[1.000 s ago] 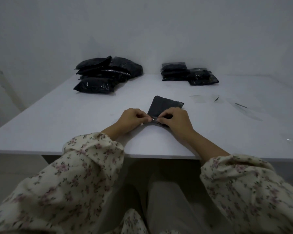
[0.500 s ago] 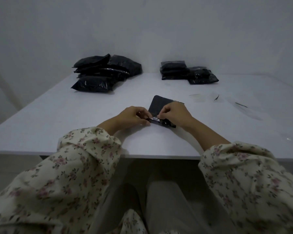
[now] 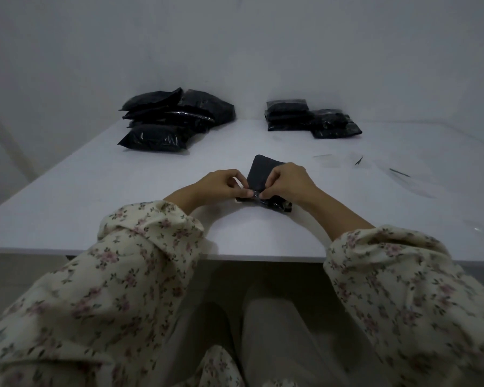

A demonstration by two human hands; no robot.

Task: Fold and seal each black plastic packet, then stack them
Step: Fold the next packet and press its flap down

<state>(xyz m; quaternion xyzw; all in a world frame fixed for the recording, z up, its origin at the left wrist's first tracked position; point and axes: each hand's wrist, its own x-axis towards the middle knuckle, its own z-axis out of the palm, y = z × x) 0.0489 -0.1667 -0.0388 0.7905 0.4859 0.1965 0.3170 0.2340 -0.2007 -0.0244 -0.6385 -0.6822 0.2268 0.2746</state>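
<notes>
I'm watching left hand [image 3: 218, 183], right hand [image 3: 289, 182] pinching packet [image 3: 259, 172] flap, sealing underway; stack [image 3: 288, 116] seemingly finished, pile [image 3: 173, 121] probably waiting.

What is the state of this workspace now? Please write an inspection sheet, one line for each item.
Surface: white table, flat, dimly lit.
Job's things: one black packet lying near the front edge; loose pile of packets at far left; neater stack at far right.
Clutter: clear film pieces and thin dark scraps on the right side.
Hands: left hand and right hand both pinch the near edge of the black packet.
Cables: nothing seen.
Surroundings: plain wall behind; floral sleeves in front.
</notes>
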